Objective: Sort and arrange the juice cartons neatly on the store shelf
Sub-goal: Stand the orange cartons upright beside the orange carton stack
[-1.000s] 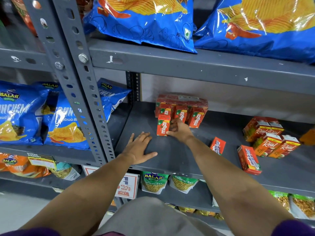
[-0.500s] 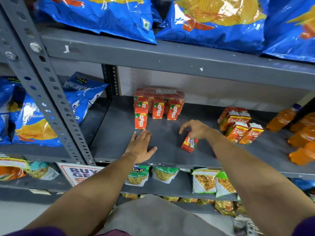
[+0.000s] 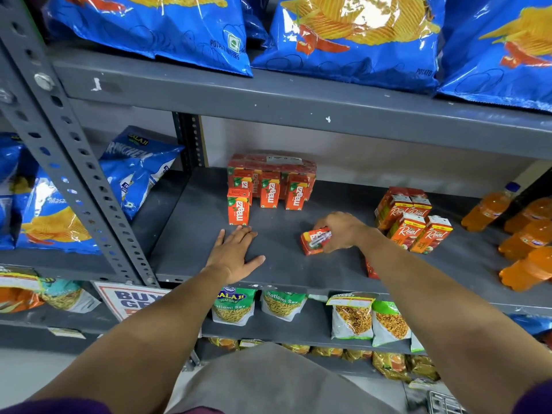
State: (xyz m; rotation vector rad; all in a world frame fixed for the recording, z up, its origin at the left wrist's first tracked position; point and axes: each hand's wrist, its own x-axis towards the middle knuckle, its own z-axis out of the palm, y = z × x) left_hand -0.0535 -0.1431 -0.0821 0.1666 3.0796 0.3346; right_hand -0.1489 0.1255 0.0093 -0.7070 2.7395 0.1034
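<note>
Left hand [image 3: 236, 255]: I am resting it palm down on the grey metal shelf [image 3: 286, 264], arm stretched forward, fingers [image 3: 239, 234] flat and slightly spread, holding nothing. Its fingertips are lying just short of the front Maaza carton [image 3: 238, 208].

Right hand [image 3: 343, 231]: I am reaching it in from the right, wrist bent, its fingers curling over a small red carton [image 3: 316, 240] that is lying tilted on its side on the shelf, mid-way along. The carton's print is too blurred to read.

Shelf surface is looking matte, painted, scuffed. Cartons are boxy, glossy card. Upright Maaza group [image 3: 270, 180] is standing at the back, partly shrink-wrapped, orange-red with "maaza" running vertically. Real cartons [image 3: 415, 225] are clustering to the right, upright. Orange drink bottles [image 3: 528, 234] are lying at far right. Overhead, blue crisp bags [image 3: 352, 40] are reading "POTATO WAFERS".
</note>
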